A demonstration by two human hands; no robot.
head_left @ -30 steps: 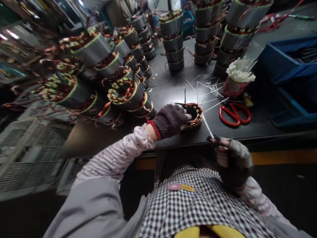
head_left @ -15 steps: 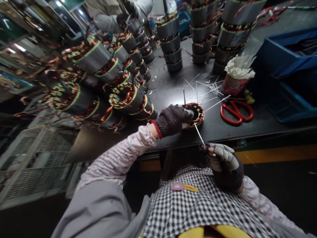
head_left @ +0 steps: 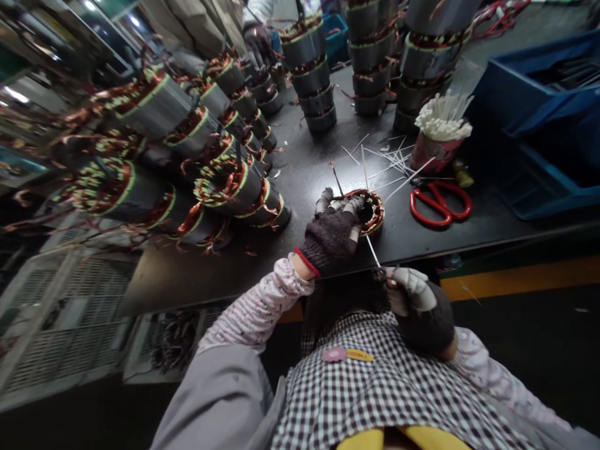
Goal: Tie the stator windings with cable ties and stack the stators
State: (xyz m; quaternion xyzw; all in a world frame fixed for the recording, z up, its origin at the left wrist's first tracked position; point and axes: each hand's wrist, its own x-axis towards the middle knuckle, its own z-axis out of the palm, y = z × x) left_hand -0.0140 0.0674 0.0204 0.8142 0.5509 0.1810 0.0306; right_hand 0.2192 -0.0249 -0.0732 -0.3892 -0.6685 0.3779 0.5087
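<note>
A copper-wound motor stator [head_left: 375,215] lies on the dark table near its front edge. My left hand [head_left: 335,228], in a dark glove with pale fingertips, grips the stator's left side, with some fingers over the rim and into the opening. A thin white cord [head_left: 373,251] runs taut from the stator's near side to my right hand [head_left: 415,297]. That hand is closed, pinching the cord's lower end; a small dark bit at the fingertips is too small to make out. A dark lead [head_left: 336,178] stands up from the stator's far left side.
Stacked stators [head_left: 234,187] crowd the left, with more stacks [head_left: 312,78] behind. Thin white sticks [head_left: 394,161] lie scattered near a cup [head_left: 435,150] full of white sleeves. Red-handled scissors [head_left: 440,205] and blue bins [head_left: 539,125] are at right. A co-worker's gloved hand [head_left: 257,44] shows behind.
My left hand has shifted its hold on the stator, with fingers now more spread over the rim. My right hand still holds the cord. The co-worker's hand has moved; the view has shifted slightly.
</note>
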